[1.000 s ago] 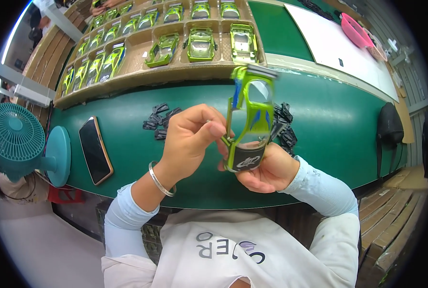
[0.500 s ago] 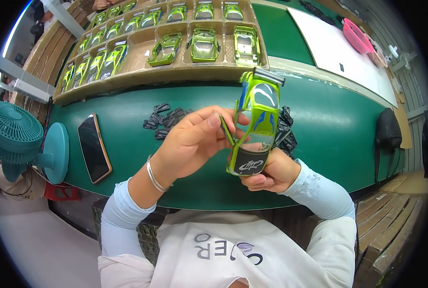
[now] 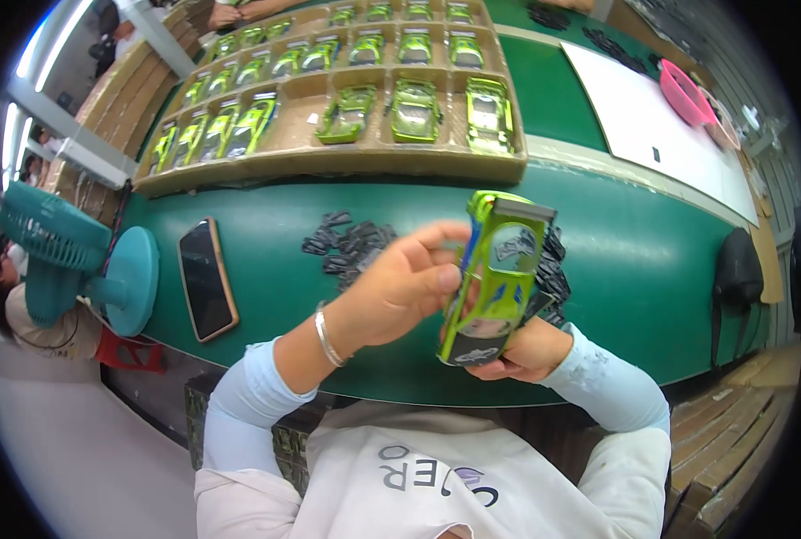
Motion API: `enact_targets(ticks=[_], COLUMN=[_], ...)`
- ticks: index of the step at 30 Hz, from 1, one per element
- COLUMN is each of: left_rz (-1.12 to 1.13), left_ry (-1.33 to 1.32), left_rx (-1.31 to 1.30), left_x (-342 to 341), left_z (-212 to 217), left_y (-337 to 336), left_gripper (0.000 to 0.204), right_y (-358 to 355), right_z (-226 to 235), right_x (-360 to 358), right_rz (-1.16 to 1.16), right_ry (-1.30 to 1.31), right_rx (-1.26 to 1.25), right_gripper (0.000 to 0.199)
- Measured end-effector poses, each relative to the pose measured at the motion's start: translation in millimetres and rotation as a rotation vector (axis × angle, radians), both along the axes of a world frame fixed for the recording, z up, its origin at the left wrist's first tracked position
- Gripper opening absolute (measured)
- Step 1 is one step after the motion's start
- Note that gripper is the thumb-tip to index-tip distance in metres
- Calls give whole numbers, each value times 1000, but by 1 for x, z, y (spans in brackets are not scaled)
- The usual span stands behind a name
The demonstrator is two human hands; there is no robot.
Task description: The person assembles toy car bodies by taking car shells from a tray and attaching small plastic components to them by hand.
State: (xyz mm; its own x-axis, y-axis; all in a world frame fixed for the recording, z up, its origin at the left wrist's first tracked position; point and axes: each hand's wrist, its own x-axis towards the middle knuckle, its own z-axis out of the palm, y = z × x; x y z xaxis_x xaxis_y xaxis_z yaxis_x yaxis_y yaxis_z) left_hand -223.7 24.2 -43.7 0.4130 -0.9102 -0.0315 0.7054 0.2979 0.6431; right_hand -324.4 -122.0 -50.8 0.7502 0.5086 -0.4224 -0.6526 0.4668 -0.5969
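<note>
Here, lime-green plastic toy car body shell (image 3: 495,278) held upright above the green table edge (image 3: 652,269), tail end down, in front of the person's chest. Right hand (image 3: 522,350) cups it from below and behind, fingers curled shut around the lower end. Left hand (image 3: 400,287) presses against the shell's left side, fingers half-curled, thumb and fingertips on its edge; whether it pinches a small part, cannot tell. Silver bangle (image 3: 326,334) on left wrist. Pile of small black plastic parts (image 3: 346,244) on the table just behind the hands. Black smartphone (image 3: 206,278) lies further left, teal desk fan (image 3: 68,260) beyond it. Cardboard tray of green car shells (image 3: 328,162) at the table's far side.
</note>
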Motion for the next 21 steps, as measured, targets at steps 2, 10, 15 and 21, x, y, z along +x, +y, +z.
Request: enact_targets(ticks=[2, 10, 15, 21], left_rz=[-123, 695, 1026, 642], left_ry=[8, -719, -1741, -1897], left_rx=[33, 305, 968, 1484], left_x=[1, 70, 179, 223], left_z=[-3, 44, 51, 12], left_y=[4, 22, 33, 32], left_gripper=[26, 26, 35, 41], right_y=[-2, -14, -8, -11], right_z=[0, -5, -2, -5], right_x=[-2, 8, 4, 5], right_rz=[-7, -163, -45, -38], right_ry=[13, -95, -167, -198], right_rx=[-32, -75, -183, -250], right_gripper=[24, 26, 20, 18])
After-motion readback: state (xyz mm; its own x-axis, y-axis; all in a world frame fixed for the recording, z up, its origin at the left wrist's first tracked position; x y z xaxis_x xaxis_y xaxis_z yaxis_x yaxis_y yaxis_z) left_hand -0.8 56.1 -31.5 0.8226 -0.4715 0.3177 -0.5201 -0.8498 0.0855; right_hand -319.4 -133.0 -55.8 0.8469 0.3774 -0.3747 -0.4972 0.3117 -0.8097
